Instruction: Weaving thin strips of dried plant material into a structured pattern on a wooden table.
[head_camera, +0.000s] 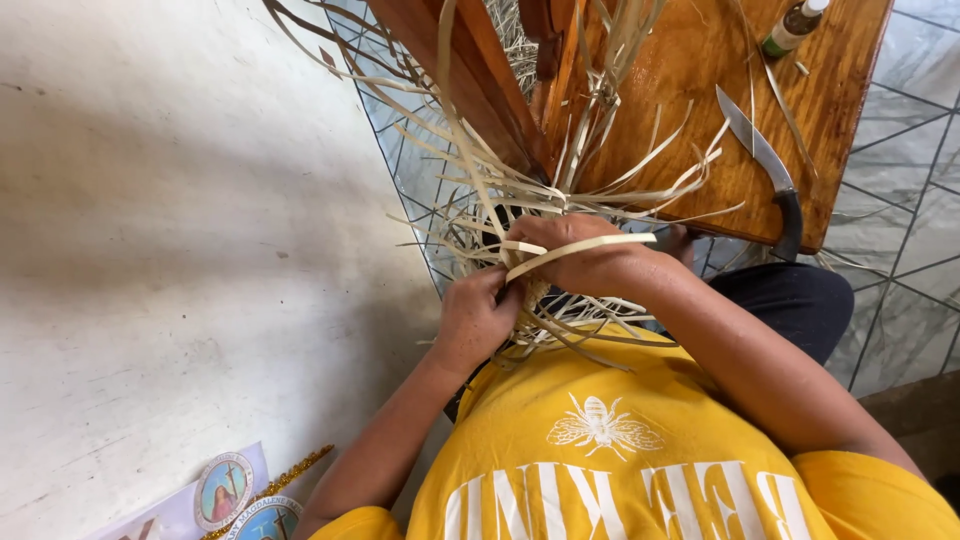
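Gripping a bundle of pale straw strips (530, 200), the left hand (478, 318) is clenched beneath while the right hand (585, 255) pinches one flat strip on top, keeping the weave taut off the bench (700, 90) edge; a knife (765, 165) lies within reach.

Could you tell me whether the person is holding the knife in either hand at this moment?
No, the knife lies on the wooden board, while both the left hand and right hand grip the pale strips.
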